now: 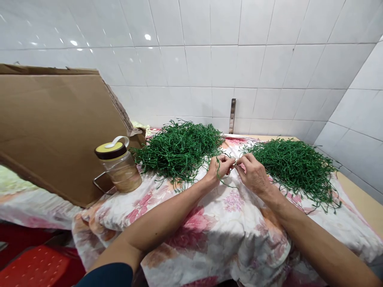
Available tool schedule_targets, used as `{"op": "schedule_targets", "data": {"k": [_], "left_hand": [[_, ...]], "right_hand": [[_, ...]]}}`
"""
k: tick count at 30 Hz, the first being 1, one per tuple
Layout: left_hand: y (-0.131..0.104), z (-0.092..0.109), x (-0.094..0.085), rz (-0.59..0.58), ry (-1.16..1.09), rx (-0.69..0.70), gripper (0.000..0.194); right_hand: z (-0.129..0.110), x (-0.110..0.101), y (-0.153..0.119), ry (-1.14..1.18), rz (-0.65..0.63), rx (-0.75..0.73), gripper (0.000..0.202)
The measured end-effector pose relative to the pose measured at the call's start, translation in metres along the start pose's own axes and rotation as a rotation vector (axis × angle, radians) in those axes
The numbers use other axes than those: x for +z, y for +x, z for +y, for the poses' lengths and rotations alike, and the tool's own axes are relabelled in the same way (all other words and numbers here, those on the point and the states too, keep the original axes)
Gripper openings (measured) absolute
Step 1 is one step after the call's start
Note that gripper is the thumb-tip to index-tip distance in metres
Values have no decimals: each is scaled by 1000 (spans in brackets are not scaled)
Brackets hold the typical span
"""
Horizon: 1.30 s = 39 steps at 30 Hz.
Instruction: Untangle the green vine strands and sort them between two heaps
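My left hand (220,166) is closed in a pinch on a thin green strand (218,169), which loops over the fingers and trails below them. Fingertip to fingertip with it, my right hand (251,171) pinches at the same spot, where a tiny pale bit shows; what exactly the right fingers grip is too small to make out. Just left of my hands lies a large heap of green strands (182,149). A second green heap (295,169) spreads to the right, beyond my right wrist.
A flowered cloth (236,223) covers the table. At left stand a jar with a yellow-topped lid (121,169) and a big cardboard sheet (56,127). A metal strip (232,115) rises against the tiled wall (197,65). Low at left is a red stool (40,267).
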<state>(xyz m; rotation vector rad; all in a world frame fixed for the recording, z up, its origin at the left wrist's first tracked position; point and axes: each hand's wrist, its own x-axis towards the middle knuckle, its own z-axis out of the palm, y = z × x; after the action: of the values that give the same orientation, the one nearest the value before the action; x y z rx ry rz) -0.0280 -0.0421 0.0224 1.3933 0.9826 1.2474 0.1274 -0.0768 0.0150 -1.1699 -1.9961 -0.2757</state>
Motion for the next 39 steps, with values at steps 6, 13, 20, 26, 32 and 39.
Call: {"op": "schedule_targets", "data": {"k": [6, 13, 20, 26, 32, 39], "left_hand": [[-1, -1, 0, -3, -3, 14, 37], [-3, 3, -2, -25, -32, 49, 41], [1, -6, -1, 5, 71, 92, 40], [3, -17, -5, 70, 317, 276, 31], [9, -17, -4, 32, 184, 181, 39], [32, -12, -29, 157, -8, 81, 47]], "right_hand": [[3, 6, 3, 238, 12, 163, 10], [7, 8, 7, 392, 7, 322, 26], [1, 11, 7, 376, -107, 439, 22], [0, 10, 8, 272, -245, 313, 24], [3, 10, 10, 280, -247, 243, 29], [-20, 12, 3, 267, -208, -15, 22]]}}
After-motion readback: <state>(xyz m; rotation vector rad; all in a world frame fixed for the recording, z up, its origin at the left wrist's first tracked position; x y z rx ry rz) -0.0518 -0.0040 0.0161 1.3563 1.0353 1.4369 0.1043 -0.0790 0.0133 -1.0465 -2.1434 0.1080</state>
